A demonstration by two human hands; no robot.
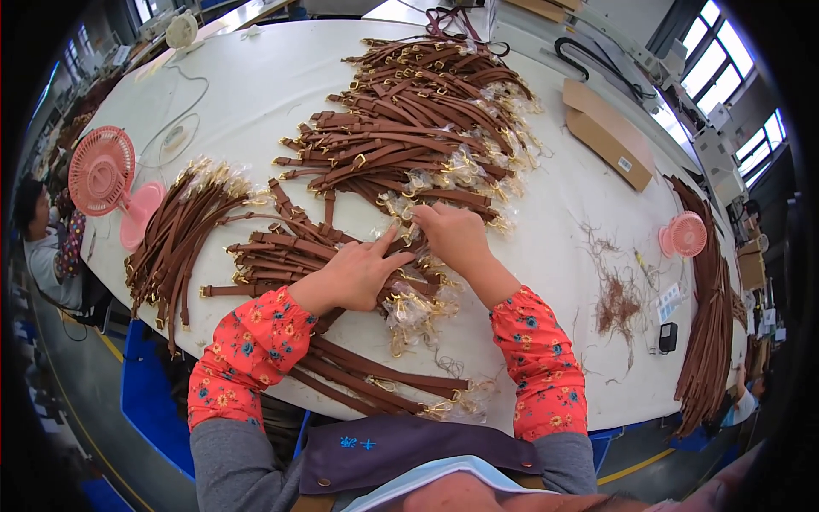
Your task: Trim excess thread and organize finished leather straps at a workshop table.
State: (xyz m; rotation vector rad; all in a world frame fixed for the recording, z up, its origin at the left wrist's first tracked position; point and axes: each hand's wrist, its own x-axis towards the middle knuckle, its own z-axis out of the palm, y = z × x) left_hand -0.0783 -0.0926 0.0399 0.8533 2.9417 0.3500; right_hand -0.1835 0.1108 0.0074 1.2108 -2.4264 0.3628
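Note:
My left hand (pixel 357 271) reaches over a bundle of brown straps (pixel 277 260) with gold-coloured buckles. Its index finger and thumb close around one brown strap (pixel 413 246); the other fingers are partly hidden. Just to the right, my right hand (pixel 456 237) pinches at the metal fitting end of this strap, where clear plastic wrapping shows. Below the hands, more plastic-wrapped gold clasps (pixel 408 311) stick out from the bundle. A large heap of similar straps (pixel 409 128) lies beyond both hands.
Another strap pile (pixel 183 226) lies left beside a pink fan (pixel 104 171). Loose straps (pixel 375 375) rest near the table's front edge. To the right are brown thread scraps (pixel 618 307), a cardboard box (pixel 607 136), a small pink fan (pixel 685 234) and long brown strips (pixel 708 316). A person (pixel 51 247) sits at left.

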